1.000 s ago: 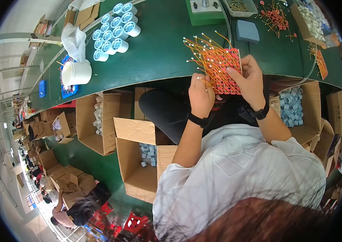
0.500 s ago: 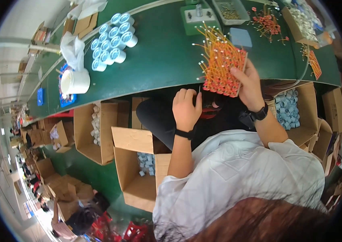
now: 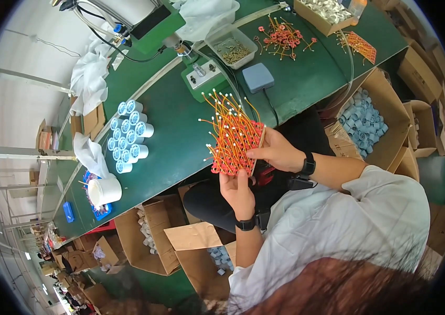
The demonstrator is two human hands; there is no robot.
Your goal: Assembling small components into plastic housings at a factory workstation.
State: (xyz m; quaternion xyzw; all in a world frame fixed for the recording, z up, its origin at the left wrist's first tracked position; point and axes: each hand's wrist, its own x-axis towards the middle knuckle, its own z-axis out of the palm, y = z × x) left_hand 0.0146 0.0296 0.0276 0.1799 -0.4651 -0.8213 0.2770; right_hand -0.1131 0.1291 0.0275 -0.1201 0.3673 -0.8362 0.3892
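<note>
In front of me, over the table's near edge, I hold a panel of small red parts (image 3: 240, 147) bristling with orange wires that end in white tips. My right hand (image 3: 281, 152) grips its right edge, thumb across the front. At the panel's lower edge my left hand (image 3: 238, 194) pinches it between thumb and fingers. Beyond the panel, on the green table (image 3: 175, 126), are a green press machine (image 3: 204, 76) and a grey-blue box with a cable (image 3: 258, 77). Fingers behind the panel are hidden.
White-and-blue cups (image 3: 128, 139) stand grouped at left, near a white tub (image 3: 104, 191). A clear tray of small metal parts (image 3: 233, 52), loose red wired parts (image 3: 282, 37) and another wired panel (image 3: 361, 46) lie farther off. Cardboard boxes (image 3: 390, 100) flank my legs.
My left hand has come up from my lap to the panel's lower edge. The panel has moved left and nearer in my right hand. The view has shifted, bringing the press into sight.
</note>
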